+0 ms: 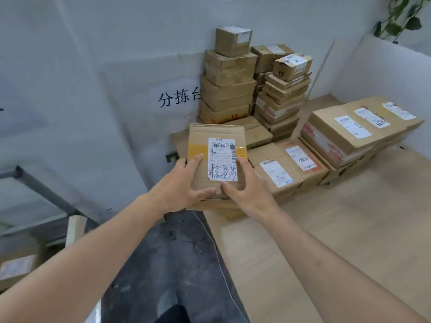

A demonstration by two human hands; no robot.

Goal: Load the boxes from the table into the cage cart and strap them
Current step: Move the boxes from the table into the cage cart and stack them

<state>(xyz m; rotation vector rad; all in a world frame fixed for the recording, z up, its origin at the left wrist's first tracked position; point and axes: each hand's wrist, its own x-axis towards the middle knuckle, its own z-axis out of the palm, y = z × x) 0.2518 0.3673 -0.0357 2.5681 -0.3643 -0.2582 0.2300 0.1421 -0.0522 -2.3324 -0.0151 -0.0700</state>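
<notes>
L hand (184, 183) + R hand (245, 185) | both arms outstretched | gripping box (217, 145)

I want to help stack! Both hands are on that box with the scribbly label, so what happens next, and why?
Probably lift it clear: the left hand and right hand hold the labelled box on top of a pile at the table edge.

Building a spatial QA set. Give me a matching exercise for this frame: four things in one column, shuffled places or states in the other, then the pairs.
Things:
1. left hand
2. right hand
3. handwritten-label box
4. plant

Places or states:
A. top right corner, above the partition
B. held from both sides at the table's near-left corner
C. on the box's left edge
D. on the box's right edge

Pairs: 1-C, 2-D, 3-B, 4-A
</notes>
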